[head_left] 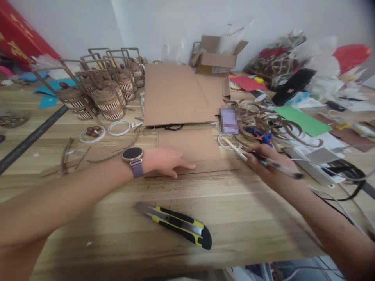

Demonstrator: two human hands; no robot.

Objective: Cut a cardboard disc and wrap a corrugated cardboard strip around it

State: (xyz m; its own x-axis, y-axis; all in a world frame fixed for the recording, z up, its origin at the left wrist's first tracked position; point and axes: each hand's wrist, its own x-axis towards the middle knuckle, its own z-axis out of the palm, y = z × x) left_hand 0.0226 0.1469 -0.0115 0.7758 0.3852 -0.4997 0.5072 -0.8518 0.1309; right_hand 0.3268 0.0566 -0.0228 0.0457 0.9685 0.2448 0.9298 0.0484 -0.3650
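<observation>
My left hand, with a watch on its wrist, lies on a flat piece of cardboard. Its index finger and thumb are stretched out and it holds nothing. To the right, my right hand is closed around a pen, slightly blurred. A thin pale stick juts out from its fingertips; whether it is part of what I grip is unclear. A dark strip runs along the cardboard's near edge. Nearer me lies a yellow and black utility knife, blade out, touched by neither hand.
A bigger cardboard sheet lies behind. Several bamboo lanterns stand back left, with white rings before them. Brown coiled strips, a power strip and cables crowd the right. An open carton stands by the wall.
</observation>
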